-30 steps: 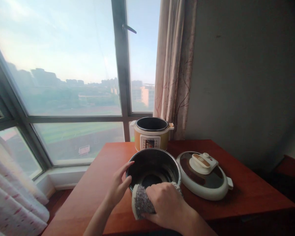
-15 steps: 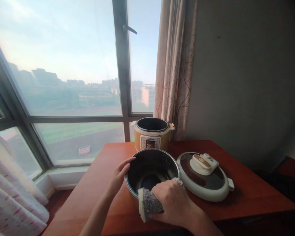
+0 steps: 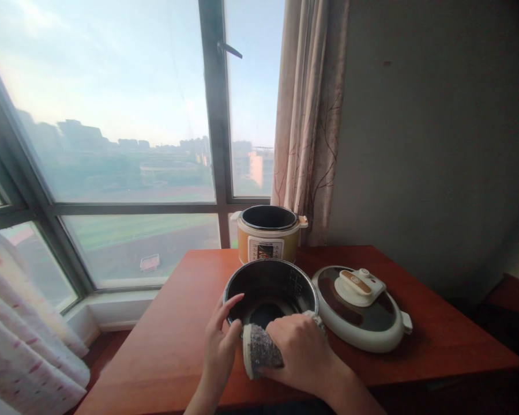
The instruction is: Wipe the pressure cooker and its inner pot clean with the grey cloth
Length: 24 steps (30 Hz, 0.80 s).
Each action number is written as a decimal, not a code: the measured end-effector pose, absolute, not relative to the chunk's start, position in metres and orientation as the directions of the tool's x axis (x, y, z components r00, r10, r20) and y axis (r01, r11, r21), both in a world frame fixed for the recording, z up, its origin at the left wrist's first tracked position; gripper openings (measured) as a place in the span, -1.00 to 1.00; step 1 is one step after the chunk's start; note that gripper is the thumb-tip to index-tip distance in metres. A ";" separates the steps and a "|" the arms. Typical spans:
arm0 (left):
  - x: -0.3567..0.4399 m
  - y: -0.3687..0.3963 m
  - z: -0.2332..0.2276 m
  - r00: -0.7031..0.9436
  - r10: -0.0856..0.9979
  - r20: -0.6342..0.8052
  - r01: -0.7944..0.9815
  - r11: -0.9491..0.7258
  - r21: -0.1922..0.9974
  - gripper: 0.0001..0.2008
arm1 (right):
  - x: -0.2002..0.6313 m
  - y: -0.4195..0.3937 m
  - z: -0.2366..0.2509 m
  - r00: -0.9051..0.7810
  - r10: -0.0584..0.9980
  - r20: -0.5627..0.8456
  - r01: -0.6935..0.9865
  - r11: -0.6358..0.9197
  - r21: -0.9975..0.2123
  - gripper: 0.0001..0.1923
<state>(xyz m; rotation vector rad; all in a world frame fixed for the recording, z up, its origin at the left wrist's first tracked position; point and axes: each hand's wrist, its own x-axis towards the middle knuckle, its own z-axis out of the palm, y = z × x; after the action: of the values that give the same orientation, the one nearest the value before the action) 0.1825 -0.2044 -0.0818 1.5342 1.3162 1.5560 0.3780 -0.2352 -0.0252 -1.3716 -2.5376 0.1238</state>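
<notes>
Both hands work at the near rim of the inner pot (image 3: 270, 291), which stands on the red-brown surface (image 3: 173, 340) directly before us. Largest first: the surface carries the cooker body (image 3: 268, 239) at its far edge by the window, empty of its pot, and the lid (image 3: 361, 308) lies handle-up just right of the pot, out of the way. Our left hand (image 3: 220, 346) curls its fingers over the pot's rim, apparently bracing it. Our right hand (image 3: 300, 351) closes around a grey scouring cloth (image 3: 262, 349), pressed against the pot's outer wall near the rim.
</notes>
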 end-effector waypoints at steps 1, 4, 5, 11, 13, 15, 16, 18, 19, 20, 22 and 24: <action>0.179 -0.198 -0.079 -0.137 0.915 0.379 0.232 -0.342 0.910 -0.60 | 0.375 -0.236 -0.025 -0.517 0.835 0.187 0.814 0.547 -0.193 -0.56; 0.167 -0.180 -0.069 -0.008 0.930 0.368 0.238 -0.356 0.904 -0.64 | 0.367 -0.239 -0.023 -0.517 0.830 0.210 0.814 0.552 -0.179 -0.59; 0.163 -0.174 -0.065 0.038 0.930 0.365 0.234 -0.363 0.902 -0.65 | 0.366 -0.240 -0.022 -0.521 0.826 0.215 0.812 0.558 -0.172 -0.60; 0.145 -0.144 -0.048 0.258 0.936 0.241 0.195 -0.295 0.936 -0.56 | 0.381 -0.237 -0.024 -0.585 0.789 0.190 0.775 0.613 -0.157 -0.56; 0.141 -0.134 -0.047 0.296 0.935 0.194 0.216 -0.263 0.940 -0.56 | 0.389 -0.233 -0.025 -0.596 0.781 0.184 0.767 0.622 -0.158 -0.55; 0.140 -0.124 -0.049 0.316 0.933 0.171 0.210 -0.245 0.947 -0.54 | 0.395 -0.229 -0.026 -0.592 0.782 0.194 0.768 0.620 -0.161 -0.54; 0.141 -0.121 -0.051 0.314 0.934 0.173 0.185 -0.239 0.953 -0.53 | 0.396 -0.228 -0.027 -0.584 0.786 0.203 0.771 0.615 -0.164 -0.53; 0.145 -0.119 -0.059 0.282 0.941 0.190 0.109 -0.228 0.968 -0.49 | 0.395 -0.227 -0.027 -0.564 0.797 0.217 0.782 0.600 -0.169 -0.52; 0.148 -0.119 -0.063 0.251 0.946 0.204 0.060 -0.225 0.972 -0.48 | 0.394 -0.227 -0.027 -0.556 0.802 0.220 0.788 0.593 -0.169 -0.53; 0.151 -0.120 -0.067 0.219 0.952 0.216 0.011 -0.223 0.975 -0.47 | 0.392 -0.227 -0.028 -0.548 0.806 0.223 0.793 0.586 -0.167 -0.53; 0.156 -0.125 -0.073 0.150 0.963 0.225 -0.073 -0.216 0.974 -0.46 | 0.390 -0.228 -0.028 -0.541 0.810 0.226 0.799 0.579 -0.164 -0.56; 0.160 -0.131 -0.077 0.089 0.972 0.218 -0.115 -0.207 0.972 -0.46 | 0.389 -0.228 -0.028 -0.536 0.811 0.233 0.800 0.577 -0.165 -0.58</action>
<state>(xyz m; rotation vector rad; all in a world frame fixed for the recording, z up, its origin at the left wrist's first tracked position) 0.1595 -0.1314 -0.0769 1.3295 0.9474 1.3346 0.3889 -0.2283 -0.0280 -1.3259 -2.5273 0.0553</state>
